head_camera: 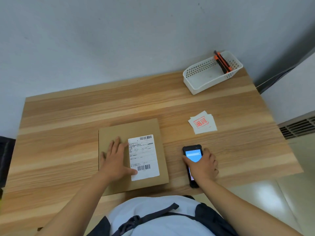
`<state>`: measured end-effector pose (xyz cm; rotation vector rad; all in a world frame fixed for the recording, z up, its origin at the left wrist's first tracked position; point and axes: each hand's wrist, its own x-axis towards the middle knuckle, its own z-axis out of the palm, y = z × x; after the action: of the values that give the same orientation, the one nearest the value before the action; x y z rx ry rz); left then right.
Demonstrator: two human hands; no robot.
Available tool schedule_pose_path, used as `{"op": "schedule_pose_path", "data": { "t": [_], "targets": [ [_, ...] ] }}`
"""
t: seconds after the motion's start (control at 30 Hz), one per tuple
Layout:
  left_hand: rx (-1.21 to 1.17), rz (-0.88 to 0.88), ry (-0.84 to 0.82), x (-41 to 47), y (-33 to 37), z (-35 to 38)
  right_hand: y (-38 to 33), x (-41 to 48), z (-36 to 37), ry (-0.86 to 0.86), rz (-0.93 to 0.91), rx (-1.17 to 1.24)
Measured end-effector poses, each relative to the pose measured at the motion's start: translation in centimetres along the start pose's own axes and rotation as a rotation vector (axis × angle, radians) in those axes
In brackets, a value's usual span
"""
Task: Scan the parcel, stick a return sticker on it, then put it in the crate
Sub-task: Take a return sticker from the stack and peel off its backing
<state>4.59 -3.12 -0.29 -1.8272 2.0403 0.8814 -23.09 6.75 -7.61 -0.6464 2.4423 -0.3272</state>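
Note:
A flat brown cardboard parcel (136, 128) lies on the wooden table (68, 120) in front of me, with a white shipping label (146, 155) carrying two barcodes on its right half. My left hand (115, 159) rests flat on the parcel, fingers spread, thumb touching the label's lower left corner. To the right, my right hand (203, 165) closes around a black handheld scanner (192, 154) that lies on the table with its screen lit blue. A small stack of white return stickers (202, 122) with red print sits further back on the right.
A white perforated plastic basket (201, 77) stands at the table's back right corner, holding an orange and black utility knife (222, 63). A grey wall runs behind the table. A vent grille (298, 127) and pale floor lie to the right.

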Motion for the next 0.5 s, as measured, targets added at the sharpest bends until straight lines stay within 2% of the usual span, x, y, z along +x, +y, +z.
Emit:
{"op": "schedule_pose_path", "data": {
  "t": [0.13,0.3,0.5],
  "targets": [
    [0.074,-0.017,-0.005,-0.3,0.5,-0.2,-1.2,4.0,-2.2,0.052,-0.044,0.172],
    [0.135,-0.069,-0.015,-0.6,1.4,-0.2,-4.8,10.8,-5.9,0.012,-0.161,0.050],
    [0.135,-0.090,0.011,-0.6,1.6,0.1,-9.2,17.5,-8.2,-0.055,-0.104,0.024]
  ]
}}
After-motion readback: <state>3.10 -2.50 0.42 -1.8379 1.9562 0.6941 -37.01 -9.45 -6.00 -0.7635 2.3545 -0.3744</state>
